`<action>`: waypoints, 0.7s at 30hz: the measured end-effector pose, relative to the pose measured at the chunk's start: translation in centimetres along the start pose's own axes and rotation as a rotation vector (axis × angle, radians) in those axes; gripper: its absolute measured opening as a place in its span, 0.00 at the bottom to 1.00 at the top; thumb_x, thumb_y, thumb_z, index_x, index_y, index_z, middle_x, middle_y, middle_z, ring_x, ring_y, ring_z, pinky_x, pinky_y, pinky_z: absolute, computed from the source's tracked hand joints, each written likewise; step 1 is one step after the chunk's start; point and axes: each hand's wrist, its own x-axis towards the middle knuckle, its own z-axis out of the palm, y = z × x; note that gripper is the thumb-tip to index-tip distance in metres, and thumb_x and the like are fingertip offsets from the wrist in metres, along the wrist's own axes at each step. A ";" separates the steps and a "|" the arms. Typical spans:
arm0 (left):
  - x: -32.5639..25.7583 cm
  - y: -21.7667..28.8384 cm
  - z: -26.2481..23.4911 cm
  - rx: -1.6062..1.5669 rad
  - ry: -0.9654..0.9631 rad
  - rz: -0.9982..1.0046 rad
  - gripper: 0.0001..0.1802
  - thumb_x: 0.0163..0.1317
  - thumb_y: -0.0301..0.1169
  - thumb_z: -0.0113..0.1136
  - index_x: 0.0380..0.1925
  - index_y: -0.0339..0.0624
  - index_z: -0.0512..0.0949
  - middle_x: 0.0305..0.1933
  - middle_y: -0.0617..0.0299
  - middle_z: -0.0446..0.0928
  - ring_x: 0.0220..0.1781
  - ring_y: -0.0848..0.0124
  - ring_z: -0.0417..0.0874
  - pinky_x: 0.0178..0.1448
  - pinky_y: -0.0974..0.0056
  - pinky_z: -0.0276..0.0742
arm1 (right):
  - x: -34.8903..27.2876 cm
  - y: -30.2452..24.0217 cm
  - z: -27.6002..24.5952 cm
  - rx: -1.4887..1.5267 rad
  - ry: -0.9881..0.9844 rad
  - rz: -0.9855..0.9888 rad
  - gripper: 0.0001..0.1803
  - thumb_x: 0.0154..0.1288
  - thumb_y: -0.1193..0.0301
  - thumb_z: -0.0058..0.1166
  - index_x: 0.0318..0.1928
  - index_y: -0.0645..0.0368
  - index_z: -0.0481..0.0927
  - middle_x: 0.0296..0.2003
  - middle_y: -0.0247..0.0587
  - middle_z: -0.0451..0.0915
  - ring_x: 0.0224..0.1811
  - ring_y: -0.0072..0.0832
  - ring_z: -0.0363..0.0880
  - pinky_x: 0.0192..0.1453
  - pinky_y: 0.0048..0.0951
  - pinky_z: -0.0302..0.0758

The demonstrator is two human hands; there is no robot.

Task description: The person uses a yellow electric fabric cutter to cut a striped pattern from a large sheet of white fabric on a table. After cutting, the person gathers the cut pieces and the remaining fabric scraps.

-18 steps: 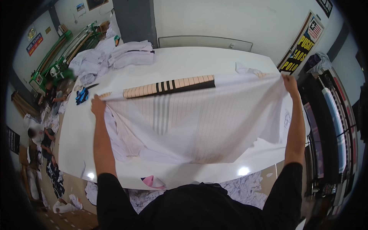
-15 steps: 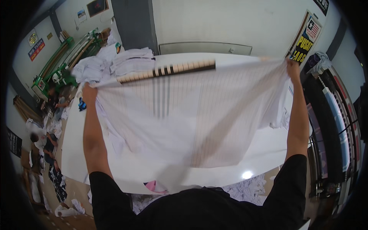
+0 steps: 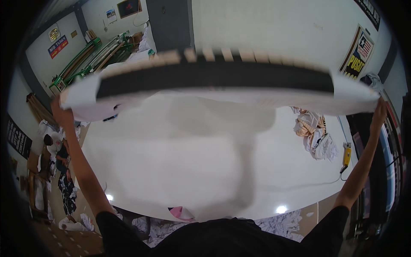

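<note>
White cloth panel [image 3: 214, 80], thin, with a broad black band and a blurred peach-and-black upper edge, is stretched in the air above the far side of a large, glossy white table [image 3: 205, 171]. The person's left hand [image 3: 63, 112] pinches its left end; the right hand [image 3: 379, 112] pinches its right end. The arms are spread wide; exact finger placement is too blurred to tell.

A weak pinch could let one end slip, dropping the panel askew. Uneven arm heights could make it land wrinkled. If its right end swings low, it could snag on the crumpled heap of white and peach cloth [image 3: 314, 135] or the yellow handheld tool with a dark cord [image 3: 346, 155], both near the table's right edge.

Counted: one panel held, two hands, one table, one heap whose separate pieces cannot be counted, one yellow tool, and one pink-and-white scrap with a dark corner [image 3: 182, 213] at the near edge. Beyond the left side, at least one other person [image 3: 60, 150] is visible; white scraps on the floor [image 3: 282, 223] are too many to count.
</note>
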 end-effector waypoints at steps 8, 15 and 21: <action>-26.2 4.3 -6.7 -0.190 -0.584 -0.046 0.28 0.47 0.11 0.55 0.51 0.39 0.81 0.55 0.52 0.82 0.63 0.50 0.79 0.67 0.50 0.70 | -18.3 10.6 -0.3 -0.263 -0.578 0.211 0.23 0.82 0.61 0.48 0.55 0.72 0.82 0.48 0.58 0.86 0.54 0.44 0.84 0.62 0.40 0.75; -39.3 10.5 -7.9 -0.280 -1.124 0.026 0.23 0.53 0.17 0.63 0.52 0.44 0.82 0.59 0.56 0.78 0.65 0.55 0.76 0.66 0.50 0.69 | -26.9 19.5 3.1 -0.422 -0.598 0.103 0.17 0.77 0.65 0.53 0.47 0.68 0.86 0.42 0.58 0.87 0.48 0.53 0.86 0.56 0.42 0.79; -41.6 8.5 -12.3 -0.310 -1.402 -0.170 0.22 0.63 0.31 0.71 0.57 0.47 0.80 0.62 0.57 0.77 0.67 0.54 0.76 0.68 0.46 0.71 | -38.7 9.2 8.0 -0.766 -0.741 0.447 0.22 0.70 0.70 0.59 0.63 0.53 0.77 0.62 0.46 0.78 0.67 0.49 0.74 0.68 0.54 0.71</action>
